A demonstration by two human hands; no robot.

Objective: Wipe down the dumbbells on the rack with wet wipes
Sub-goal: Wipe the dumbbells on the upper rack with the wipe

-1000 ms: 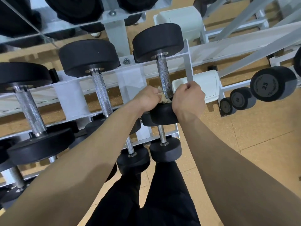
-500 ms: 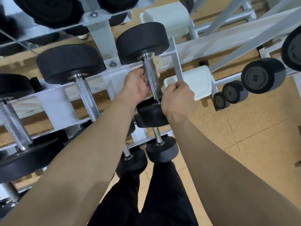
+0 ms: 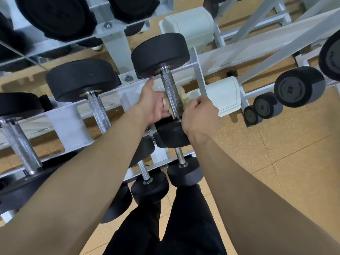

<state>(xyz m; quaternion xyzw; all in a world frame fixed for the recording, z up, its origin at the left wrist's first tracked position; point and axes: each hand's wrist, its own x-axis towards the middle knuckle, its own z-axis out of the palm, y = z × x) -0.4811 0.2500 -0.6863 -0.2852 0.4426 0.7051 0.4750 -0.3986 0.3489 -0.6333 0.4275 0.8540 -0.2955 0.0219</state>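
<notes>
Soft and limp, the wet wipe loops behind the knurled handle of a heavy, rigid dumbbell between the hands, the left hand and right hand each pinching one end, probably best kept taut.

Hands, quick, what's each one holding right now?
Left hand: closed, gripping the wet wipe beside the dumbbell handle.
Right hand: closed, pinching the wipe's other end.

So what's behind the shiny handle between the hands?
A crumpled wipe passes behind the handle, sticking out on both sides. The left hand holds one end, the right hand the other. The handle covers the wipe's middle, so that part can't be seen.
</notes>
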